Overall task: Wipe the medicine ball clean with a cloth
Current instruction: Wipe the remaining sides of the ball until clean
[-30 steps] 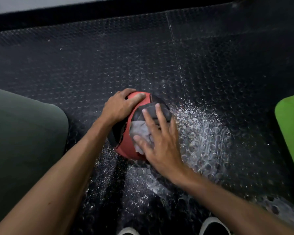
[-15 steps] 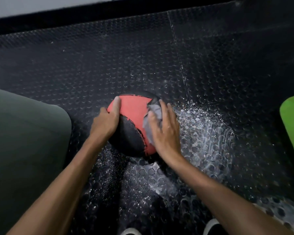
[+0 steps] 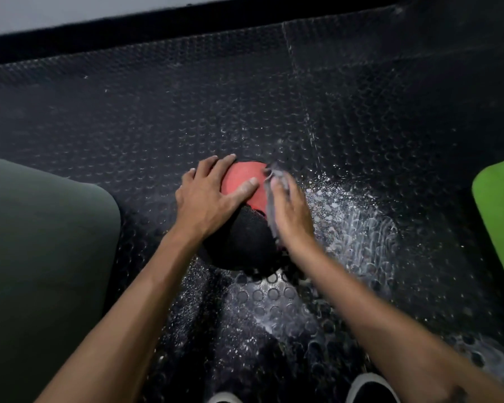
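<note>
**Medicine ball held and wiped on the studded floor**

Medicine ball, red and black, round, textured [image 3: 245,228], is sitting on the black rubber floor with raised round studs [image 3: 128,126], near the middle of it, between both hands. Left hand [image 3: 207,199] is lying spread over the ball's upper left side, fingers straight and splayed, thumb stretching across the red panel. Right hand [image 3: 291,210] is pressing a grey crumpled cloth [image 3: 269,196] flat against the ball's right side; fingers look extended, though motion blur is softening them. White wet splatter [image 3: 352,228] is glistening on the floor just right of the ball and trailing toward the near edge. Dark green mat [image 3: 41,257] is lying at the floor's left edge, bright green mat [image 3: 501,213] at the right edge. Two shoe tips, black with white rims [image 3: 370,388], are showing at the near edge.
</note>
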